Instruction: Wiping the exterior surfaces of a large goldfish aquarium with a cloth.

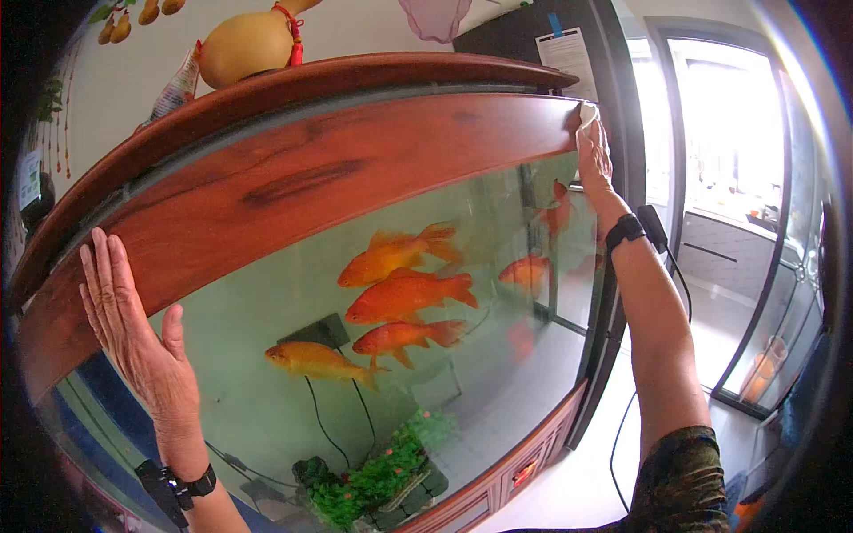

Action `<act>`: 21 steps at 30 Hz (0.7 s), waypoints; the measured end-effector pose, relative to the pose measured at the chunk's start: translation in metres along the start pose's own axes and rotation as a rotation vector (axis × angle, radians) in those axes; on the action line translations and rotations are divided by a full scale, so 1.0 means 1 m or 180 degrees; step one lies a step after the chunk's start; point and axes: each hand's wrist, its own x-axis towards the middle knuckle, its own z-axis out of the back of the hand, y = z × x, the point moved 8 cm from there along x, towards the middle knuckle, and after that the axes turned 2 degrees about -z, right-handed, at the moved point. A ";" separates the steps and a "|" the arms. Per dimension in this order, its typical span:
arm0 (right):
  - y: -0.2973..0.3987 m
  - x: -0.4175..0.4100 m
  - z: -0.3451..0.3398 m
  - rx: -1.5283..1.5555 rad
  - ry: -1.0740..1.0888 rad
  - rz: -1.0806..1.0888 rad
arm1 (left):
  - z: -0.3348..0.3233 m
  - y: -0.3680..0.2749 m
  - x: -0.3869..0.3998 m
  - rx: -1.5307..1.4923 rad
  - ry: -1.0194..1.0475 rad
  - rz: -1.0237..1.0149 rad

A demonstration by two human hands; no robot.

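Note:
My left hand [136, 333] lies flat with fingers extended against the left part of the reddish wood panel [320, 160] along the top of a fish tank, holding nothing. At the panel's far right end, my right hand [594, 156] presses a white cloth [588, 114] against the wood; its fingers reach upward over the cloth. Below the panel is the tank's glass front [246, 293], with several orange goldfish [410, 296] behind it. Green artificial-looking plants [380, 480] stand at the tank bottom, near a dark device with cables [316, 333].
A large gourd [246, 50] with a red tassel sits on the curved wooden top edge [400, 66]. A printed sheet [566, 60] hangs behind the right end. Cables run down beside my right arm, near a glass door [766, 300]. A carved wooden cabinet [506, 480] supports the tank.

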 end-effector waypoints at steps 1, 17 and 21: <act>-0.001 0.005 -0.001 -0.0352 0.0055 0.0198 | -0.001 0.000 0.000 0.0026 0.0010 0.0008; -0.061 0.042 -0.006 0.0761 0.0531 -0.0695 | -0.003 -0.003 -0.003 0.0003 -0.0037 -0.0068; -0.060 0.048 -0.005 0.0317 0.0426 -0.0434 | -0.003 -0.002 -0.004 -0.0044 -0.0007 -0.0052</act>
